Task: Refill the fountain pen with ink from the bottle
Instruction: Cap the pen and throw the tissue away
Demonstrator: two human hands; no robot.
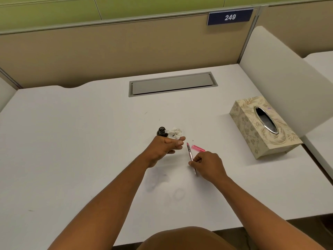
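A small dark ink bottle (pixel 162 132) stands uncapped on the white desk (pixel 72 141), with a crumpled, ink-stained tissue (pixel 175 132) just to its right. My right hand (pixel 207 166) grips a slim fountain pen (pixel 190 154) by its barrel, nib pointing away and up. A pink pen cap (pixel 198 148) lies on the desk just right of the nib. My left hand (pixel 165 147) hovers in front of the bottle and tissue, fingers loosely curled; I cannot see anything in it.
A patterned tissue box (pixel 261 127) sits at the right side of the desk. A grey cable hatch (pixel 173 83) is set into the desk at the back. Beige partitions enclose the desk behind and to the right.
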